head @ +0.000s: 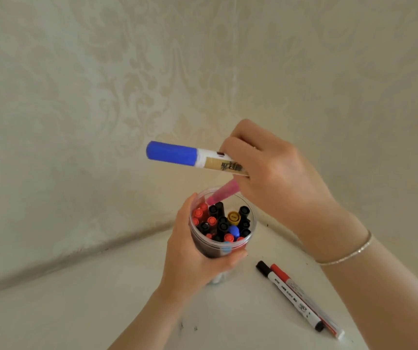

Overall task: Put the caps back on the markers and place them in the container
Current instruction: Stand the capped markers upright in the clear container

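My left hand [192,258] grips a clear round container [249,234], lifted a little off the table, packed with several capped markers in red, black, blue and yellow. Above it my right hand [273,178] holds a thick marker with a blue cap [177,154], lying nearly level with the cap pointing left. The same hand also holds a pink-capped marker [224,193], whose cap slants down to the container's far rim. A black-capped marker [288,294] and a red-capped marker [306,296] lie side by side on the table at the right.
The white table [102,299] sits in a corner between two patterned beige walls [76,97]. A thin silver bracelet [349,253] circles my right wrist. Small dark specks mark the table near its front.
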`<state>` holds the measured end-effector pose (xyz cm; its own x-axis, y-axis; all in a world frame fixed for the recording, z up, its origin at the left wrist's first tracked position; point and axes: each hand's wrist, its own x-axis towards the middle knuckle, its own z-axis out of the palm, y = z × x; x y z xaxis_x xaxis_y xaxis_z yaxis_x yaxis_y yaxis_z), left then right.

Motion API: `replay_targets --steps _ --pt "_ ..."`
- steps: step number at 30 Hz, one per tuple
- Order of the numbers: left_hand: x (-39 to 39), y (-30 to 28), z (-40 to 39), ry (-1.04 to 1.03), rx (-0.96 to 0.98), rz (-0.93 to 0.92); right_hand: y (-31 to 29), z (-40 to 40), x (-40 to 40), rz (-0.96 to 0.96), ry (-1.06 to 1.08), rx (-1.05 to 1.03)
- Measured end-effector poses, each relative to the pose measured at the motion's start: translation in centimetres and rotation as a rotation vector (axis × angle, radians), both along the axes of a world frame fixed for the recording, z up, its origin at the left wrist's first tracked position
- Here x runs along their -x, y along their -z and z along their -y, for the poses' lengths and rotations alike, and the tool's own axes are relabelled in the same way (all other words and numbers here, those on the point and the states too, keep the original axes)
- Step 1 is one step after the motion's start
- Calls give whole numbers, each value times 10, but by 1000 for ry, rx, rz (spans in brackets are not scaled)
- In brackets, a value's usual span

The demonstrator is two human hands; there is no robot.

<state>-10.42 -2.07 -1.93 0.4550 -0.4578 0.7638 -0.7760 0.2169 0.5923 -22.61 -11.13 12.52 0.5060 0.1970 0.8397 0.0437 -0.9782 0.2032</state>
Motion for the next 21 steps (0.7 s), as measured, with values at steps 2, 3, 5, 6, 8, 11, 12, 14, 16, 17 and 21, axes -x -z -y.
replay_targets --steps 2,3,5,6,8,11,12,14,16,17,21 --pt "0 1 0 5 2 -13 0 3 1 8 -8 -25" --pt "0 2 0 12 4 -17 0 3 2 23 -11 -43" --pt "3 -1 -1 35 1 -21 2 3 1 58 -11 -60" --pt "6 -4 -1 55 3 -9 4 3 0 65 -6 -51" --pt "10 -6 -2 105 13 53 8 4 -4 55 15 -26" --pt "14 -7 -1 115 -6 103 19 7 -12 -39 71 -15" --pt "13 -5 -1 106 -12 103 22 8 -15 -65 87 -19" --pt "11 -2 1 86 -27 105 28 9 -19 -91 98 -22" --pt "9 1 4 64 -31 108 32 9 -20 -82 130 -35" --pt "9 3 6 54 -29 103 35 7 -21 -73 164 -65" --pt "9 2 10 17 -13 45 44 2 -27 -45 240 -283"
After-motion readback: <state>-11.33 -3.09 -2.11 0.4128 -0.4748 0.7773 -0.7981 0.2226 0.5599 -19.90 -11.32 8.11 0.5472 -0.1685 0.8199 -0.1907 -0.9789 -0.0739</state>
